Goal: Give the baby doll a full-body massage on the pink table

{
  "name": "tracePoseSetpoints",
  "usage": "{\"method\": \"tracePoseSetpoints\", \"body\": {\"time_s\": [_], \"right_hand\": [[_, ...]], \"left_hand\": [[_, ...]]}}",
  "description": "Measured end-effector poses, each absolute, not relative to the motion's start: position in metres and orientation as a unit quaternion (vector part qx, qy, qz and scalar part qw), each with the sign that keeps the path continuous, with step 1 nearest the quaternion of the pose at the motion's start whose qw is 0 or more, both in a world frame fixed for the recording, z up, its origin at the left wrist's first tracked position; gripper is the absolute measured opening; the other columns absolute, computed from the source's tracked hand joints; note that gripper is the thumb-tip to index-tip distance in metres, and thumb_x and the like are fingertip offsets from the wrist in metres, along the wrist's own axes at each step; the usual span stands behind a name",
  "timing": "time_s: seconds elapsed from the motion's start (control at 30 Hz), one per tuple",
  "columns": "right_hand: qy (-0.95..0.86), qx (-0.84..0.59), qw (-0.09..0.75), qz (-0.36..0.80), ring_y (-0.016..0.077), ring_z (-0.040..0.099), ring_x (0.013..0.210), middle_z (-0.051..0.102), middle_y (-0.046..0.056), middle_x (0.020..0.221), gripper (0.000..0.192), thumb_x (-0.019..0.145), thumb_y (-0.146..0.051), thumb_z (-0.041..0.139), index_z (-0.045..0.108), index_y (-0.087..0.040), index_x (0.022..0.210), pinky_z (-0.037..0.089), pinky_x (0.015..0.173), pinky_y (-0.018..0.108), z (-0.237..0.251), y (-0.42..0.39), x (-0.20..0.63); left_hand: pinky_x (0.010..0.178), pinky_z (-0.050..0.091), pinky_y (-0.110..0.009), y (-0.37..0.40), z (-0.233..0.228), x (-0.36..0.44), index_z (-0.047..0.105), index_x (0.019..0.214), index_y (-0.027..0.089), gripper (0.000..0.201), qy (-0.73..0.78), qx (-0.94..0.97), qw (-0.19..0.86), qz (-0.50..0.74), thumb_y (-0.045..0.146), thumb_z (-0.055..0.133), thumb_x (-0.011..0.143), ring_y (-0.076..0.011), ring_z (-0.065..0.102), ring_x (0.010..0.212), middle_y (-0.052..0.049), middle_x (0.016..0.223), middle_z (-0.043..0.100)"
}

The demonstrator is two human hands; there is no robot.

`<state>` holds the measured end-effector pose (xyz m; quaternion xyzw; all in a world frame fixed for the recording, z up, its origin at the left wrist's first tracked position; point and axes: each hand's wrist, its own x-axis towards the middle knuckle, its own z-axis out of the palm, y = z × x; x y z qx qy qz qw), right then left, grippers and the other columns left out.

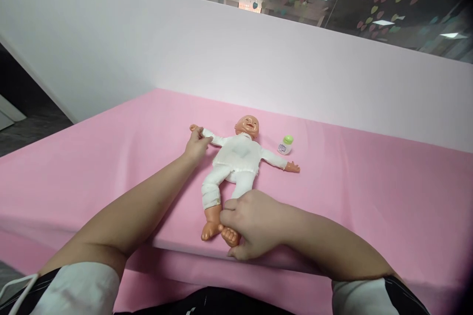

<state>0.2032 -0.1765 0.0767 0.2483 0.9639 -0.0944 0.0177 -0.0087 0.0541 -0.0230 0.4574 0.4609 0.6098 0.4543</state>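
— What sits closest to the camera?

— Two white sleeves at the bottom edge, one on each forearm, and both bare forearms reach forward over the near edge of the pink surface [111, 157].

— What is the right hand doing?

— The right hand [251, 224] is closed around the lower leg of a doll [236, 157], just above the foot nearest that hand. Its fingers curl over the ankle and the thumb lies below, near the surface's front edge. The doll's other foot lies just beside it, bare and free.

— And the left hand?

— The left hand [197, 145] reaches further in and pinches the doll's outstretched arm at the wrist end of the white sleeve, fingers closed on it.

— Where is the doll itself?

— It lies on its back near the middle of the pink surface, feet toward the person, head away, both arms spread out. It wears a white top and white trousers.

— Anything beyond it?

— A small white bottle [285, 144] with a green cap stands upright near the doll's head, just above its free arm, not touching it. Behind the surface rises a pale wall [258, 59], and above that ceiling lights and coloured paper shapes hang.
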Motion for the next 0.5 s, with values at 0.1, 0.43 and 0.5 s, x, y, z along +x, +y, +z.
{"method": "tracePoseSetpoints", "body": {"time_s": [0.1,0.43,0.5], "right_hand": [[0.965,0.234,0.078,-0.087,0.0249,0.071,0.081,0.08,0.009,0.103,0.039,0.089,-0.047,0.077,0.074,-0.016,0.113,0.048,0.063,0.038,0.058,-0.173,0.191],[0.951,0.267,-0.113,-0.109,0.0219,0.069,0.085,0.076,0.005,0.098,0.015,0.094,-0.035,0.07,0.067,-0.021,0.099,0.053,0.077,0.035,0.092,-0.174,0.218],[0.924,0.313,-0.202,-0.084,0.0248,0.071,0.096,0.077,0.008,0.103,0.014,0.097,-0.034,0.066,0.067,-0.021,0.103,0.055,0.087,0.038,0.101,-0.166,0.23]], "left_hand": [[0.081,0.054,-0.034,0.055,-0.022,-0.011,0.067,0.123,0.031,0.052,0.485,0.455,0.445,0.599,0.022,0.081,0.074,-0.0247,0.065,0.106,-0.006,0.116,0.064],[0.117,0.05,-0.056,0.036,-0.019,-0.006,0.06,0.154,0.03,0.079,0.415,0.685,0.269,0.536,0.032,0.081,0.078,-0.0402,0.049,0.151,-0.013,0.164,0.051],[0.126,0.042,-0.06,0.029,-0.016,-0.003,0.063,0.153,0.028,0.075,0.384,0.751,0.222,0.489,0.035,0.079,0.081,-0.0403,0.044,0.157,-0.014,0.167,0.05]]}}
